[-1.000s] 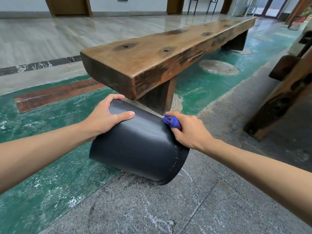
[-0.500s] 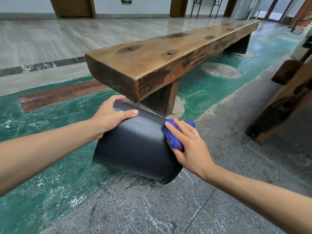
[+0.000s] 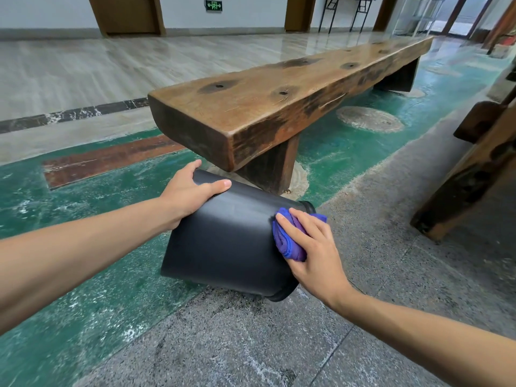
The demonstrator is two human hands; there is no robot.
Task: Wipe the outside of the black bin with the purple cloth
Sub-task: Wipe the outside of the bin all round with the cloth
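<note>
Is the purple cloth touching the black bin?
Touching. The head view shows the right hand pressing the bunched purple cloth flat against the side of the black bin, near its rim, with no gap between them.

Single head-worn view, wide-angle, looking forward and down.

The camera sits above the person's arms, close to the black bin (image 3: 229, 236) near the middle of the frame, and faces across the floor (image 3: 251, 344). The wooden bench (image 3: 279, 101) runs from the centre to the far right, and doors line the far wall. Straight edges bow near the borders.
</note>
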